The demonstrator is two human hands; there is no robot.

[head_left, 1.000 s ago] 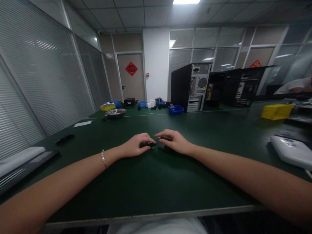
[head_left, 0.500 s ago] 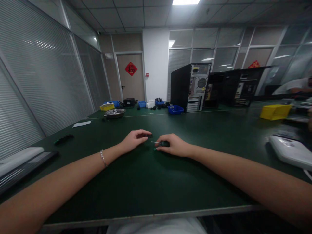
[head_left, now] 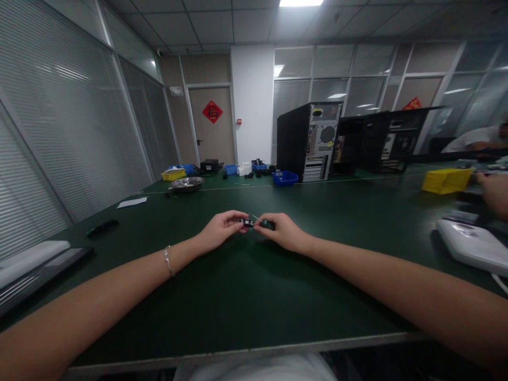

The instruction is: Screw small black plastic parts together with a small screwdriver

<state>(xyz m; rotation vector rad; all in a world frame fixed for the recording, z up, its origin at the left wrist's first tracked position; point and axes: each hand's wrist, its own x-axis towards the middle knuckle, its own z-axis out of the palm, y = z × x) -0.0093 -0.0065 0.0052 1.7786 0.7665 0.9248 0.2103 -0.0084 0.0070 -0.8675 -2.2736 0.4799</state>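
My left hand (head_left: pixel 220 228) pinches a small black part with silvery bits (head_left: pixel 246 223) between thumb and fingers, above the middle of the green table. Facing it, my right hand (head_left: pixel 286 231) is closed around a screwdriver (head_left: pixel 268 225) with a dark handle. The tool's thin metal shaft points up and left, over the small black part. A tiny green piece shows by the right fingertips, touching or very close to the black part; its kind is too small to make out.
A dark green-edged tool (head_left: pixel 102 227) lies at left, near a stacked flat panel (head_left: pixel 43 270). Behind stand a metal bowl (head_left: pixel 186 184), a blue bin (head_left: pixel 284 178) and computer cases (head_left: pixel 305 143). At right are a yellow bin (head_left: pixel 446 181), a white device (head_left: pixel 472 246) and a co-worker's hand (head_left: pixel 496 193).
My hands have come together. The left hand has turned the black part so its silvery side shows, and the right has risen, its screwdriver shaft now tilted upward. A co-worker's hand has appeared at right.
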